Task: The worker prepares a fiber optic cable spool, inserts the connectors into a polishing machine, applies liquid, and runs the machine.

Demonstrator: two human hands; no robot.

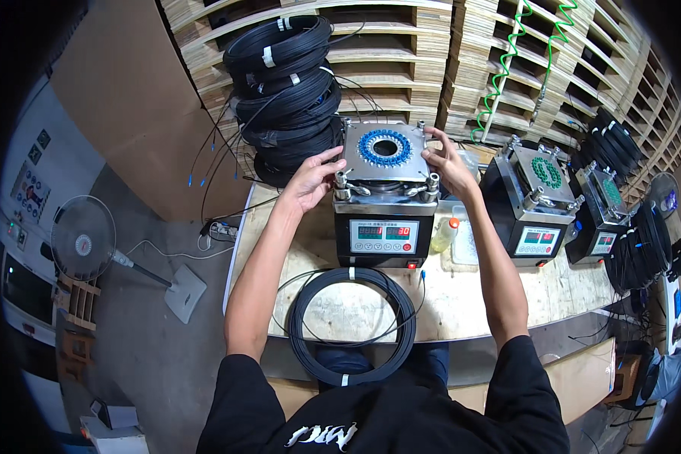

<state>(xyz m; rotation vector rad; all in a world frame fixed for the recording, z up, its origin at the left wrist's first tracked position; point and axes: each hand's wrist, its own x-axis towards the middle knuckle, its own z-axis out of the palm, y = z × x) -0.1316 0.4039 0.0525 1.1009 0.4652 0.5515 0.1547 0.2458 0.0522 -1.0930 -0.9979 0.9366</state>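
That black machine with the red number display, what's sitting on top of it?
A square metal plate with a ring of blue connectors lies on the machine, left hand and right hand at its sides. Whatever is beneath the plate is hidden.
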